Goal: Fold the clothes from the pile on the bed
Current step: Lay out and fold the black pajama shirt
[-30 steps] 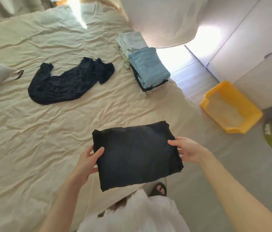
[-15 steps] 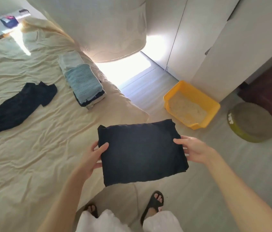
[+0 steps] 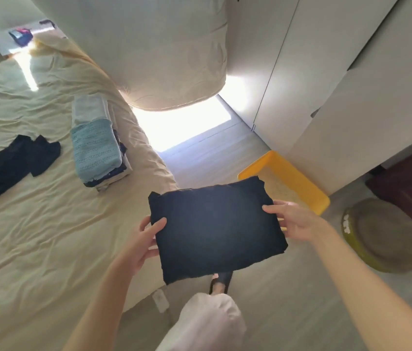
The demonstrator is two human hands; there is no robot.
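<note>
Folded black garment [image 3: 216, 230] is held flat in the air past the bed [image 3: 35, 236] edge, gripped at opposite sides by left hand [image 3: 140, 243] and right hand [image 3: 294, 221]; folded stack [image 3: 97, 150] lies on bed.

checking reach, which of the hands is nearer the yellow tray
Right. The right hand grips the folded dark garment just beside the yellow tray; the left hand holds the garment's opposite edge, toward the bed.

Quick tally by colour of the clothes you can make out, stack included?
Dark: 3 – folded dark garment in both hands, unfolded dark garment on bed, dark layer in stack.
Light blue: 2 – knit, pale piece.
Total: 5
</note>
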